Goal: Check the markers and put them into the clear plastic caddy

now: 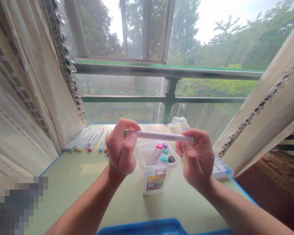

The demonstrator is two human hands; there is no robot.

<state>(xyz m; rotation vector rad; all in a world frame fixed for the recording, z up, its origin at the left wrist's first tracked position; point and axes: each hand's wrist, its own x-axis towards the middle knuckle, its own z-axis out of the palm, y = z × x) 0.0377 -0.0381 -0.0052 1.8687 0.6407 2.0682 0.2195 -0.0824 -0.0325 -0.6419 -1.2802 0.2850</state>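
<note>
A white marker pen point(159, 134) with green ends is held level above the table, stretched between both hands. My left hand point(122, 147) pinches its left end, and my right hand point(198, 155) grips the right end between thumb and fingers. Just below the pen stands a clear plastic box point(147, 179) with a yellow and dark label, its top open. Several markers with pink, purple, teal and light blue caps point(164, 158) stand inside it, beside a black tag reading 120.
Several markers point(95, 140) lie in a row at the table's back left. A clear lid point(180, 123) sits at the back, and a clear case point(222, 168) at the right edge. A blue tray point(142, 227) is at the front. Curtains point(34, 65) flank the window.
</note>
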